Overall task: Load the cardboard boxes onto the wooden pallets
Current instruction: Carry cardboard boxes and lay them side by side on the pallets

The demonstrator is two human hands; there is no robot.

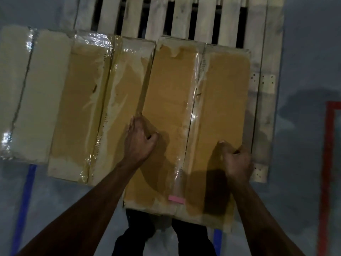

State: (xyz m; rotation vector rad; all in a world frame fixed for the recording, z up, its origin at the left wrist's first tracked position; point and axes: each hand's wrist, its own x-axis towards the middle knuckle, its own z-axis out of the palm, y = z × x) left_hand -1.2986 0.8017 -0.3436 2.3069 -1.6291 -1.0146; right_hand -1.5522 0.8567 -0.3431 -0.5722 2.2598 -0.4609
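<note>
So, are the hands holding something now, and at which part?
Both hands rest on the top of the nearest box: left hand near its left edge, right hand near its right edge. Fingers are curled; a true grip cannot be told.

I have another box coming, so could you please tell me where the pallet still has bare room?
Bare slats show on the pale wooden pallet beyond the three taped brown cardboard boxes, plus a narrow strip along its right edge. The near side is crowded: the left hand and right hand rest on the rightmost box.
</note>
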